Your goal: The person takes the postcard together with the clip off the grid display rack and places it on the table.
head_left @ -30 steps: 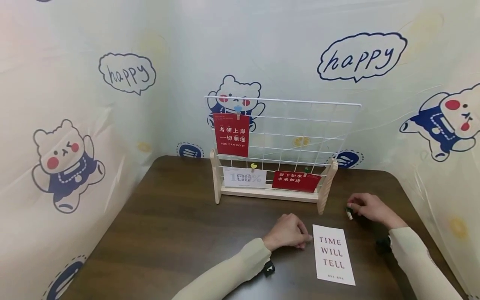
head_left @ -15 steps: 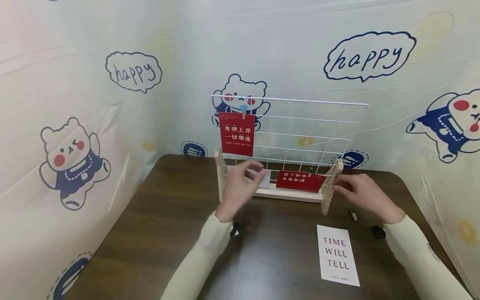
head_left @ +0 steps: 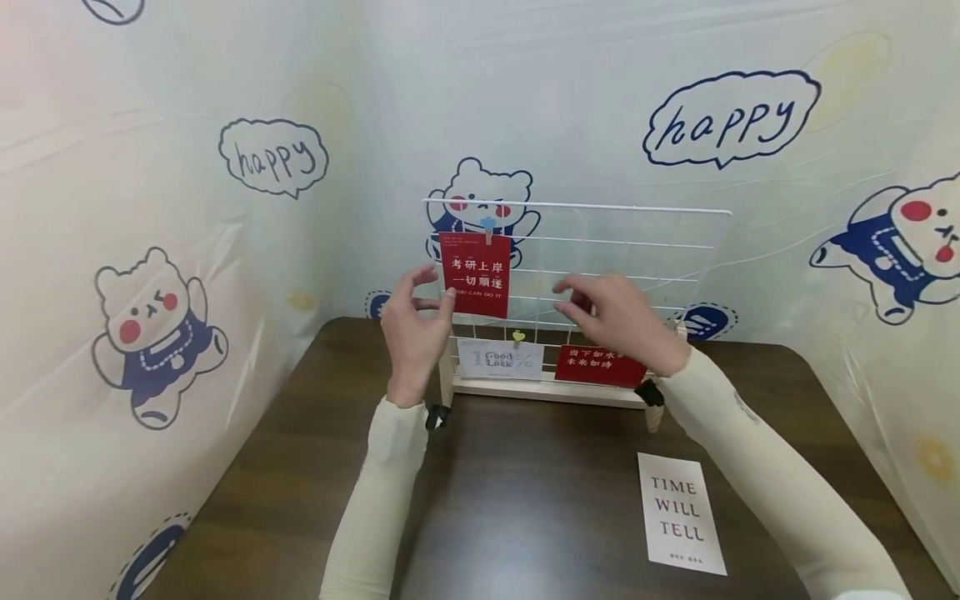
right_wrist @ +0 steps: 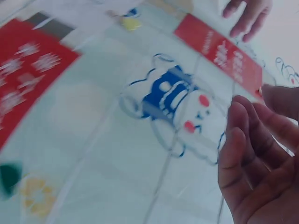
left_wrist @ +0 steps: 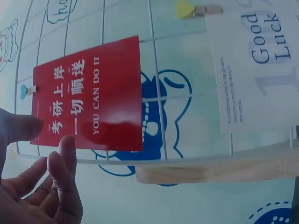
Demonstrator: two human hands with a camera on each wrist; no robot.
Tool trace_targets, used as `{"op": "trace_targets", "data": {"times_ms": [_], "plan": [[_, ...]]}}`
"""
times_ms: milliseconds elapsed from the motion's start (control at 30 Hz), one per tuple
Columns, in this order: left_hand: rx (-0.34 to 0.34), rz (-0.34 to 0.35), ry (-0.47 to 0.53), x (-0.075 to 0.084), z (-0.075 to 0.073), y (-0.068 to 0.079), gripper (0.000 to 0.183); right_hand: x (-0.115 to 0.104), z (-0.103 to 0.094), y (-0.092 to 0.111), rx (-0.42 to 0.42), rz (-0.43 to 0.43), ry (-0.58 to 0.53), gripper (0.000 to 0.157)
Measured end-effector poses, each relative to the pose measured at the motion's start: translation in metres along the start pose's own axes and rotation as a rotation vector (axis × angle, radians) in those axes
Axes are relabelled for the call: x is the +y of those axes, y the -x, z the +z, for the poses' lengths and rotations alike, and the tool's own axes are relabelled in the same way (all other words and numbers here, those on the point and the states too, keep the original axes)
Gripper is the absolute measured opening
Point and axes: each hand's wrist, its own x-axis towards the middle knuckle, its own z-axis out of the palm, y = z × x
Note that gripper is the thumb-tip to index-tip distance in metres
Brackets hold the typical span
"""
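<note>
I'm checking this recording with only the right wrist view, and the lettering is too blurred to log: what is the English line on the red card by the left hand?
Observer: In the left wrist view, the red card reads YOU CAN DO IT.
Operator: I can't see a clip on it. Is there one?
Observer: Yes, the head view shows a clip with a blue top at the card's upper edge.
Operator: Is any card off the grid rack?
Observer: Yes, the head view shows a white card printed TIME WILL TELL lying on the table, in front of the grid rack.
</note>
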Motion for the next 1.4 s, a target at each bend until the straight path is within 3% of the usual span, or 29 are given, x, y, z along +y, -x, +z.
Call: {"op": "trace_targets", "data": {"times_ms": [400, 633, 967, 1167, 1400], "plan": [[-0.057, -0.069, 0.014, -0.01, 0.003, 0.0, 0.044, -0.042, 0.005, -0.07, 0.102, -0.015, -0.04, 0.052], [-0.079, -0.076, 0.017, -0.012, 0.006, -0.005, 0.039, -0.058, 0.003, -0.098, 0.088, 0.052, 0.048, 0.046], [-0.084, -0.146, 0.07, -0.013, 0.005, -0.015, 0.02, -0.071, 0.003, -0.113, 0.176, 0.1, 0.065, 0.029], [-0.169, -0.201, 0.096, -0.013, 0.005, -0.017, 0.019, -0.066, 0.006, -0.113, 0.219, 0.081, 0.076, 0.026], [-0.254, -0.259, 0.159, -0.016, -0.001, -0.018, 0.02, -0.062, 0.006, -0.113, 0.227, 0.043, 0.007, 0.022]]}}
